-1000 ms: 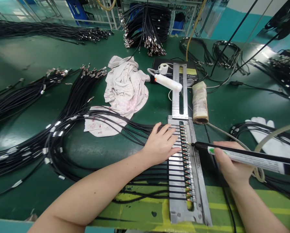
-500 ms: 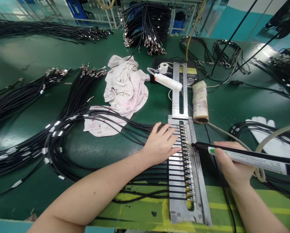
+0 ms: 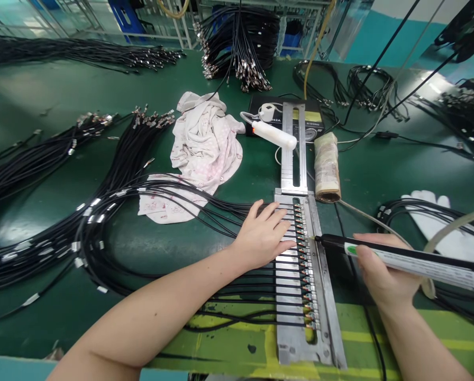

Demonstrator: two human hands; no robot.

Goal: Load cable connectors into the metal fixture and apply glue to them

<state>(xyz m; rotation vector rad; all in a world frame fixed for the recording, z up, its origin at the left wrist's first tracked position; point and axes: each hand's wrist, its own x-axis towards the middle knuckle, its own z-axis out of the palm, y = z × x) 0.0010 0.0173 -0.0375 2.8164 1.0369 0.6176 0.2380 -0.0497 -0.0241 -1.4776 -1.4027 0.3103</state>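
Note:
My left hand (image 3: 264, 235) lies flat, fingers spread, over black cables (image 3: 245, 288) at the upper part of a metal fixture (image 3: 290, 338). Its fingertips rest close to a column of small metal connectors (image 3: 309, 288) at the cable ends, seated side by side in the fixture. In my right hand (image 3: 391, 275), closed round it, is a black pen-shaped tool (image 3: 415, 262) with a white label and a thin tip. The tip points left, at or just beside the connectors near my left thumb; contact cannot be made out.
A crumpled pale cloth (image 3: 205, 143) lies beyond my left arm. Past the fixture are a white stick-shaped device (image 3: 274, 135), a wrapped roll (image 3: 327, 166) and a black box (image 3: 314, 124). Cable bundles (image 3: 126, 153) spread left; a white glove (image 3: 447, 227) lies right.
My right hand and the pen-shaped tool have shifted slightly to the right, the tip moving a little away from the connectors. My left hand keeps its place.

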